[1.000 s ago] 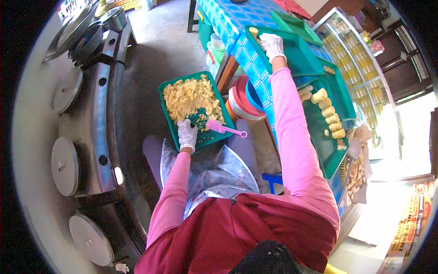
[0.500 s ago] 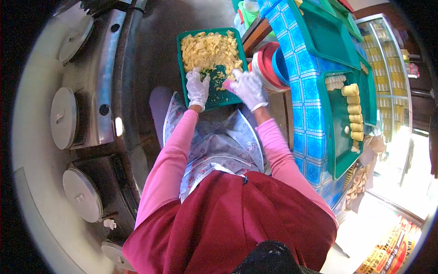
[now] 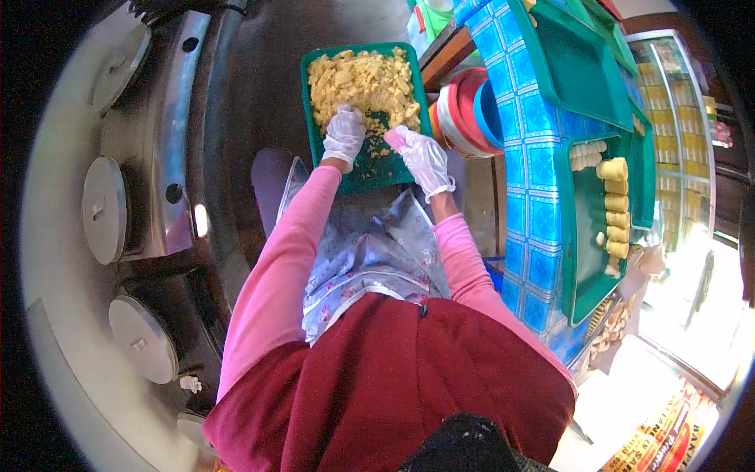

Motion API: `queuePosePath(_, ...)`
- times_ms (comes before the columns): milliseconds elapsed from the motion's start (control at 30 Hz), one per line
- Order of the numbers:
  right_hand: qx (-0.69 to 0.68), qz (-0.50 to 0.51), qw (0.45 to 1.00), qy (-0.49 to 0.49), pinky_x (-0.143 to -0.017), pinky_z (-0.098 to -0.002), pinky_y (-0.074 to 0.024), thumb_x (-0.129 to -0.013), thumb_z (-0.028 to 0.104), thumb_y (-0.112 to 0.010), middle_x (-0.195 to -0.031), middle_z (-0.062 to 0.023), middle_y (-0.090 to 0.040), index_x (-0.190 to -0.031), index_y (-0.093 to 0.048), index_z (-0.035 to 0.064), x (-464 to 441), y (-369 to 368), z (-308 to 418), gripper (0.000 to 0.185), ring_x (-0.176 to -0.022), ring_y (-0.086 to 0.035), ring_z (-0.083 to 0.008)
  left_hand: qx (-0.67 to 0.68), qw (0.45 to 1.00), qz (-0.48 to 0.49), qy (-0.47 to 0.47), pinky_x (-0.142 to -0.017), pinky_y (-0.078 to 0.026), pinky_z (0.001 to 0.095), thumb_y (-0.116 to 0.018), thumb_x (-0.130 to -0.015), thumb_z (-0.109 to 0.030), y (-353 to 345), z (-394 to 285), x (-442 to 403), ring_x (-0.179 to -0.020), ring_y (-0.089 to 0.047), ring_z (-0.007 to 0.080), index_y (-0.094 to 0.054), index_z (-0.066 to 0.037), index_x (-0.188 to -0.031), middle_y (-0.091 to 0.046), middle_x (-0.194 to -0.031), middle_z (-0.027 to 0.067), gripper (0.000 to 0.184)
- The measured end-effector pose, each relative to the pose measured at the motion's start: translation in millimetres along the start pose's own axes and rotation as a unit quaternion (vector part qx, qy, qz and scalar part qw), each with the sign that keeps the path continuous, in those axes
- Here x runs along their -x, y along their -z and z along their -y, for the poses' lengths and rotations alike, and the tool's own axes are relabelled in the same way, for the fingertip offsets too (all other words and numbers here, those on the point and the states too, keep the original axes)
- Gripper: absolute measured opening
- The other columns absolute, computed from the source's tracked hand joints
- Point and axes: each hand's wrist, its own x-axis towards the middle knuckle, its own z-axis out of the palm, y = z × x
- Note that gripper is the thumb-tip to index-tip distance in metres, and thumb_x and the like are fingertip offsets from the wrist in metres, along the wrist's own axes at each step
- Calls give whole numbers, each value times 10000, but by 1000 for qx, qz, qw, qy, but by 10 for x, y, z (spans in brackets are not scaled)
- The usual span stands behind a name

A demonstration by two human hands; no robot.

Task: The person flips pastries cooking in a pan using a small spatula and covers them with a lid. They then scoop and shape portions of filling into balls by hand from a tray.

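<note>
A green tray (image 3: 307,118) lies in front of my lap, its far part heaped with pale yellow, crumbly chunks (image 3: 363,79). My left hand (image 3: 344,135), in a clear thin glove, is curled closed at the near left edge of the heap; what its fingers hold, if anything, is hidden. Gloved as well, my right hand (image 3: 425,163) is closed round a small pink piece (image 3: 395,140) over the tray's right side. I cannot make out exactly what that pink piece is. Scattered yellow crumbs lie on the tray's bottom between the hands.
Right of me, a table with a blue checked cloth (image 3: 528,181) bears green trays, one (image 3: 586,259) with rows of yellow rolled pieces (image 3: 616,200). Red and blue basins (image 3: 469,106) stand beside the tray. Round-lidded metal equipment (image 3: 104,208) lines the left; a glass cabinet (image 3: 668,118) stands far right.
My left hand has moved slightly up into the heap and its fingers have curled in. My right hand has shifted a little left and down, keeping the pink piece.
</note>
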Motion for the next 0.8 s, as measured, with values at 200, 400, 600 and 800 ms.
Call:
queuePosePath(200, 11, -18, 999, 42, -717, -508, -484, -974, 416, -436, -930, -191, -683, -1023, -631, 111, -163, -190, 343, 365, -887, -653, -410, 103, 993, -15, 50, -741, -525, 440, -811, -701, -210, 21, -85, 374, -866, -655, 373, -665, -37, -941, -680, -913, 195, 330)
queuePosePath(400, 9, 11, 999, 41, -834, -491, -479, -1019, 432, -307, -1068, -196, -681, -1204, -601, 130, -374, -775, 320, 461, -987, -636, -412, 345, 920, -45, 179, -747, -524, 339, -771, -704, -35, -32, 19, 410, -858, -669, 267, -580, 5, -1141, -696, -978, 149, 479)
queuePosePath(600, 13, 41, 999, 18, -859, -487, -481, -1037, 478, -266, -1128, -221, -663, -1376, -540, 167, -192, -794, 173, 535, -1035, -625, -412, 524, 813, -18, 255, -759, -516, 276, -729, -710, 111, -353, 174, 519, -933, -623, 156, -549, 17, -1291, -655, -1120, 58, 615)
queuePosePath(800, 83, 129, 987, 43, -846, -485, -489, -999, 511, -383, -1080, -231, -670, -1323, -574, 147, -187, -565, 43, 523, -996, -635, -416, 558, 795, -27, 236, -828, -533, 336, -712, -696, 100, -236, 73, 509, -980, -648, 219, -585, -10, -1294, -670, -1144, 72, 621)
